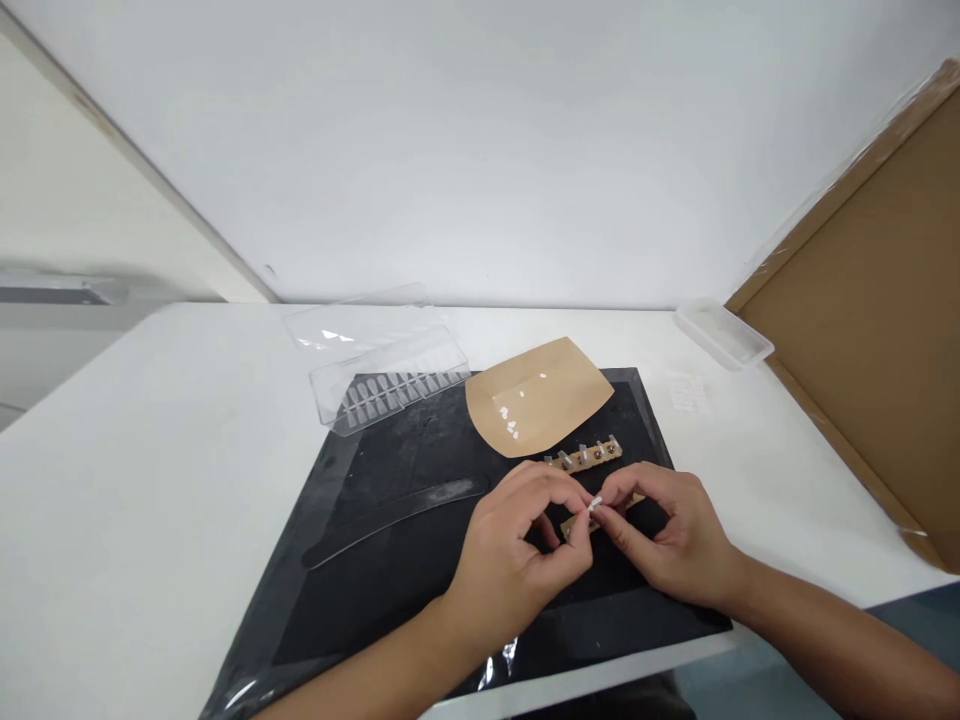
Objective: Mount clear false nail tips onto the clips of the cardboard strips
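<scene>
My left hand [517, 535] and my right hand [675, 530] meet over the black mat, thumb and fingertips pinched from both sides on a small whitish nail tip [595, 504]. My fingers cover much of it. Just beneath them lies a wooden strip [636, 498], partly hidden by the hands. Beyond the fingertips, a second wooden strip [600, 456] carries several clear nail tips standing upright in a row. A tan paper tray [555, 400] farther back has several small white bits on it.
A dark curved nail file [394, 518] lies left of my hands on the black mat [405, 590]. Behind it stands a clear plastic box [330, 395] of nail tips, near a clear lid [360, 318]. A translucent container [724, 335] and a cardboard box [862, 330] are right.
</scene>
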Motion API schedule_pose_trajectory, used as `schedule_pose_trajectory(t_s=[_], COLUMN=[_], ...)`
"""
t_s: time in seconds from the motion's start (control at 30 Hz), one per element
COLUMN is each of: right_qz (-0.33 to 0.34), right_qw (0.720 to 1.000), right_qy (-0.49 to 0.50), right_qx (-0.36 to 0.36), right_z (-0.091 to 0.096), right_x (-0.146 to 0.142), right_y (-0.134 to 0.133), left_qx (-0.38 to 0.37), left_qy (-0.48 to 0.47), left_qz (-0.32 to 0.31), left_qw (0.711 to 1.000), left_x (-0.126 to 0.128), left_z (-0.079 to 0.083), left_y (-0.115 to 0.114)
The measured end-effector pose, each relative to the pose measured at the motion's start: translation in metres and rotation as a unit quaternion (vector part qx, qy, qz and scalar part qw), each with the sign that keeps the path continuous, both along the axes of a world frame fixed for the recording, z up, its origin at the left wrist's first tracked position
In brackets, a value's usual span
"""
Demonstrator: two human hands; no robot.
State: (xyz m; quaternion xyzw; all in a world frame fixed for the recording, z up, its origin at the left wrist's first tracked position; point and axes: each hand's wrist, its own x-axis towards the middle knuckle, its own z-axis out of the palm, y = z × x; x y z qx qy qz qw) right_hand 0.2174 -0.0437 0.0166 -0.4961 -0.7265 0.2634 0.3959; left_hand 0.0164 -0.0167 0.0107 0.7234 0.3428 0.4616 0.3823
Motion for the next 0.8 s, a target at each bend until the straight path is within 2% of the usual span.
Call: schedule_pose_trajectory(t_s=[0.27, 0.43, 0.6, 0.7, 0.8], right_qz=[0.025, 0.016, -0.005, -0.021, 0.021], right_qw=[0.999, 0.999, 1.000, 0.997, 0.996], right_qy=[0.033, 0.022, -0.011, -0.062, -0.090], right_qx=[-0.031, -0.039, 0.015, 0.042, 0.000], right_z=[0.002, 0.001, 0.016, 0.023, 0.024], right_x=[0.000, 0.008, 0.040, 0.065, 0.083], right_y=[0.003, 0.005, 0.019, 0.032, 0.041], left_qx=[-0.022, -0.022, 0.059, 0.129, 0.201], left_qy=[-0.003, 0.004, 0.029, 0.070, 0.140], left_qz=[0.010, 0.029, 0.085, 0.135, 0.187], left_qw=[1.000, 0.999, 0.994, 0.980, 0.951], left_x=[0.001, -0.001, -0.007, -0.015, -0.026], left_z=[0.002, 0.000, 0.002, 0.002, 0.005], left_y=[0.000, 0.003, 0.010, 0.020, 0.039])
